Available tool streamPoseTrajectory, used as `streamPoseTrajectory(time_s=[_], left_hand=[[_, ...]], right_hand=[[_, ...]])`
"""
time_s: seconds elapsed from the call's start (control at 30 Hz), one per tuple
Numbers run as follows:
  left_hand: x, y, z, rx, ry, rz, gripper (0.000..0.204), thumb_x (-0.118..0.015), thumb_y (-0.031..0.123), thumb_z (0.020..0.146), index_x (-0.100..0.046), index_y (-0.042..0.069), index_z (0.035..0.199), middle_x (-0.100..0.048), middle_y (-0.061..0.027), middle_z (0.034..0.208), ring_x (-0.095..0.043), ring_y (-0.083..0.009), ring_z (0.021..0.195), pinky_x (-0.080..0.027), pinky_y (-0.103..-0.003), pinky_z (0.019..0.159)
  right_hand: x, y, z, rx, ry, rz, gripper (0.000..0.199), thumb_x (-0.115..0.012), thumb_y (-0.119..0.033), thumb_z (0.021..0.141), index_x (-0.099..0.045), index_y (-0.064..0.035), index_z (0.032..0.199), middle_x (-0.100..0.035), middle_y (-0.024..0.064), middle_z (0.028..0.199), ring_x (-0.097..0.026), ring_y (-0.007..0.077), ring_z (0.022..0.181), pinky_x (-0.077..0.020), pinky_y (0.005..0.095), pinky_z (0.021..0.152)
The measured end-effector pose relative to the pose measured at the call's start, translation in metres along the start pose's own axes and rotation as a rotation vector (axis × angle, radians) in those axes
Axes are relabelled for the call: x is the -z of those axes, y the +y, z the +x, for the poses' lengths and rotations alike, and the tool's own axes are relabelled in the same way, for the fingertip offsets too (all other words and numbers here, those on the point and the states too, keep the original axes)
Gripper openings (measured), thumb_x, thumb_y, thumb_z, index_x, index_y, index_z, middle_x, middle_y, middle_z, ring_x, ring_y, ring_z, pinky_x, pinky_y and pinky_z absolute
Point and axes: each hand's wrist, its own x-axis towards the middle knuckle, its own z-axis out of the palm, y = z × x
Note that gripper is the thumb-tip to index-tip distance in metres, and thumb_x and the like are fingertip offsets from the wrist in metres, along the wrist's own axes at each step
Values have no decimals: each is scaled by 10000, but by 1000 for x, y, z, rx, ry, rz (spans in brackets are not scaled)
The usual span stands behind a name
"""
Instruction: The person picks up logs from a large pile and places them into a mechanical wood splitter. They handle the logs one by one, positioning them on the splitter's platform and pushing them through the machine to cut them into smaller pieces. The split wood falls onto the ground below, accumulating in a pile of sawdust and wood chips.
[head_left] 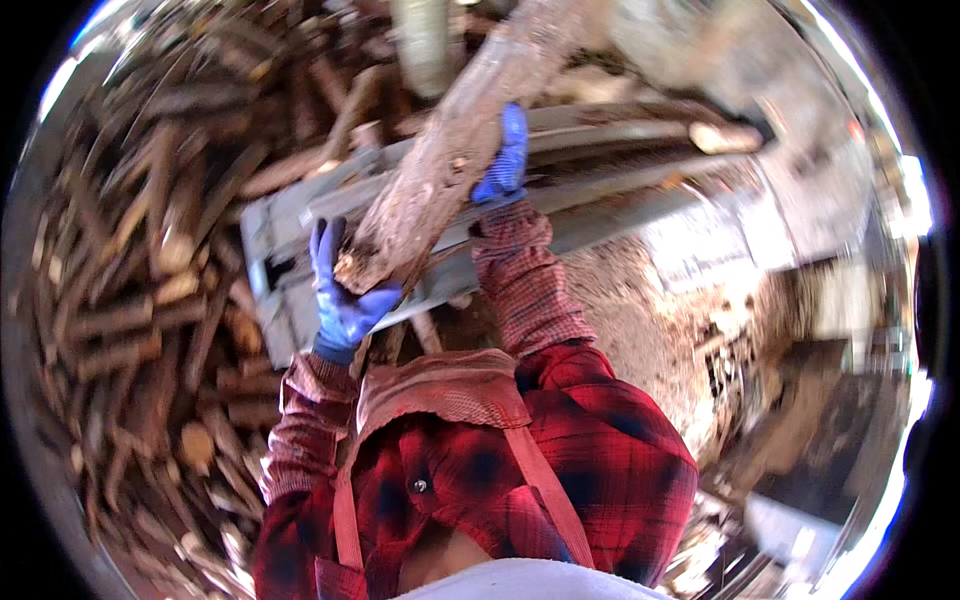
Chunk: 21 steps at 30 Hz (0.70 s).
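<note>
A thick, rough-barked log (pixel 435 165) slants over a grey metal frame (pixel 285 235), from its near end at the left up to the far right. My left hand (pixel 350 308), in a blue glove, cups that near end, with the thumb on one side and the fingers on the other. Farther along, my right hand (pixel 503 158), gloved the same way, presses flat along the log's right side with its fingers together. Both hands support the log; the undersides of their grips are hidden.
A heap of split firewood (pixel 170 240) fills the left. Another length of wood with a pale cut end (pixel 722 138) lies along the frame. A pale upright post (pixel 422 45) stands at the far side. Wood chips (pixel 640 340) cover ground at the right.
</note>
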Motion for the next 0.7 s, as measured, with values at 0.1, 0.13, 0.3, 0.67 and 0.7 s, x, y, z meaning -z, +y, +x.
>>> streamPoseTrajectory(time_s=[0.1, 0.13, 0.3, 0.67, 0.7], left_hand=[[-60, -14, 51, -198, -8, -122, 877, -821, 383, 674, -452, -12, 1365, -437, -209, 1399, -326, -410, 1364, -291, -478, 1127], [-84, -8, 75, -306, -8, -28, 809, -804, 361, 698, -476, -1, 1343, -427, -206, 1403, -308, -403, 1374, -273, -490, 1128], [-222, 31, 173, -403, -146, -28, 829, -864, 291, 626, -505, 63, 1337, -372, -206, 1421, -284, -380, 1374, -251, -455, 1124], [-440, -54, 223, -463, -502, 340, 581, -795, 395, 607, -635, 150, 1109, -521, -173, 1212, -454, -392, 1163, -402, -502, 977], [-435, -55, 232, -528, -546, 217, 560, -798, 388, 593, -647, 140, 1071, -543, -164, 1176, -478, -376, 1131, -413, -495, 958]], right_hand=[[33, -57, 48, 435, 186, -358, 517, -481, -365, 992, -437, -35, 1387, -500, 72, 1359, -515, 245, 1202, -392, 398, 1071], [42, -92, 68, 562, 129, -548, 504, -480, -349, 995, -441, -25, 1379, -499, 76, 1358, -510, 245, 1206, -394, 395, 1066], [60, -227, 55, 771, 166, -867, 481, -509, -277, 998, -417, -4, 1384, -478, 109, 1377, -485, 246, 1236, -399, 387, 1055], [145, -181, -101, 409, 686, -936, 511, -536, -309, 992, -419, -24, 1401, -503, 102, 1341, -500, 205, 1211, -405, 338, 1019], [159, -175, -101, 408, 572, -1004, 501, -513, -349, 996, -452, -32, 1379, -526, 81, 1296, -513, 178, 1129, -407, 320, 982]])
